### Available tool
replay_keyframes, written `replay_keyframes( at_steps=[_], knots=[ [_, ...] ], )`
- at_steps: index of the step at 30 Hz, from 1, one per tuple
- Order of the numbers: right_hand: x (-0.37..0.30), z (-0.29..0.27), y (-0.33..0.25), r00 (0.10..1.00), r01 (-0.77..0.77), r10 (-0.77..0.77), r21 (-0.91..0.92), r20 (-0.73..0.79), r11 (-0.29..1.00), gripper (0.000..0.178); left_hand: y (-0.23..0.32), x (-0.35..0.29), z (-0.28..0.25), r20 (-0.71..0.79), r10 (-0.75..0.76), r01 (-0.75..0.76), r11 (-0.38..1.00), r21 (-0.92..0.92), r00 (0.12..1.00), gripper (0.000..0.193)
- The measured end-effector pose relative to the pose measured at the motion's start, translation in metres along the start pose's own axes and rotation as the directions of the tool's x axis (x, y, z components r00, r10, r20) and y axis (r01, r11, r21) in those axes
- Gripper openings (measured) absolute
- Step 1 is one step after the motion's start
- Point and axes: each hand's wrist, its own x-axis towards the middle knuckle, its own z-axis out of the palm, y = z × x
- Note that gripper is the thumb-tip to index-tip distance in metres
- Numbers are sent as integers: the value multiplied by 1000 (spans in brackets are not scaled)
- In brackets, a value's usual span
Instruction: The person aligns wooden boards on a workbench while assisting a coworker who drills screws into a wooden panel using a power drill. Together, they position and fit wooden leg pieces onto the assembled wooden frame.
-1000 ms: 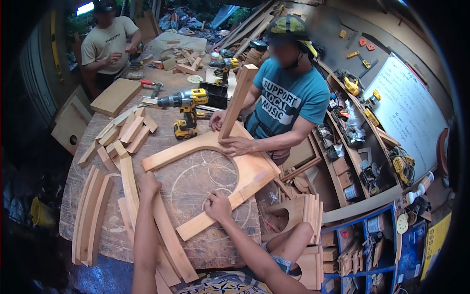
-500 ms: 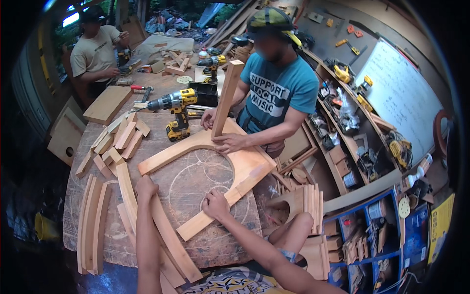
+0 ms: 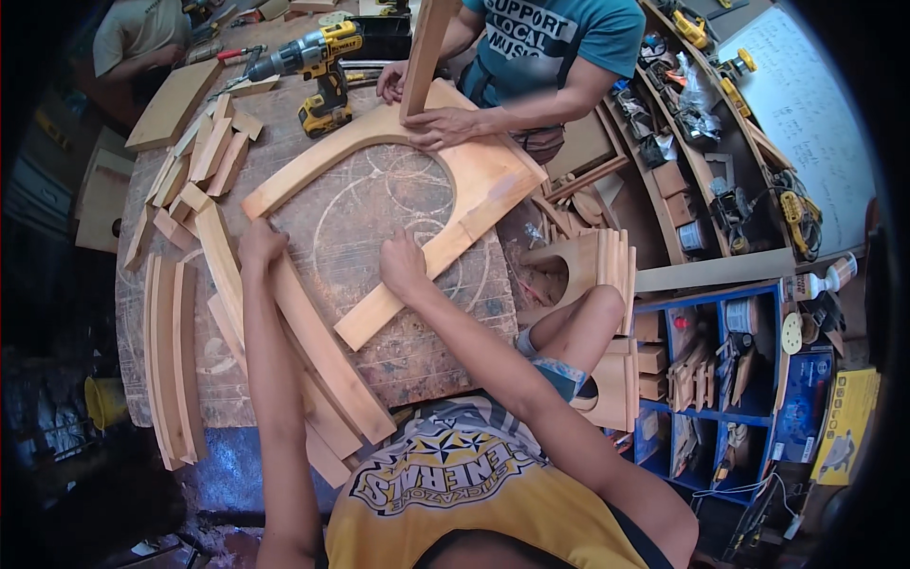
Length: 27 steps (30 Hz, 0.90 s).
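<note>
My left hand (image 3: 261, 247) is closed at the upper end of a long curved wooden piece (image 3: 330, 346), which slants down toward my body over other strips. My right hand (image 3: 404, 266) is curled at the inner edge of a U-shaped wooden frame (image 3: 498, 185), on its near leg; the fingertips are partly hidden. Across the table, another person's hand (image 3: 444, 128) rests on the frame's broad end. That person also steadies an upright wooden post (image 3: 427, 57) standing on it.
A yellow-black cordless drill (image 3: 327, 85) stands beyond the frame. Several short wood blocks (image 3: 213, 152) are heaped at left, above a set of curved strips (image 3: 171, 360). At right are stacked cut-out panels (image 3: 616, 275) and a blue shelf (image 3: 706, 412). Another person stands at far left.
The view has tipped down toward my body, so table things sit higher in the picture. My right hand looks more tightly curled at the frame's leg. The left hand keeps its place on the curved piece.
</note>
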Motion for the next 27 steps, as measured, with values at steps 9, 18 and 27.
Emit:
replay_keyframes(
  at_steps=[9, 18, 27],
  knots=[
    [6, -9, 17, 990, 137, -133, 138, -39, 981, 13, -11, -1, 1, 14, 28, -27, 997, -70, 1000, 25],
    [83, -2, 40, 985, 77, -26, 301, -172, 950, 18, -5, -12, -1, -22, 58, -60, 996, -70, 998, 29],
    [147, 7, 47, 937, 60, -92, -105, -338, 993, 28, 6, -13, -6, 3, 73, -72, 997, -37, 997, 35]
  ],
)
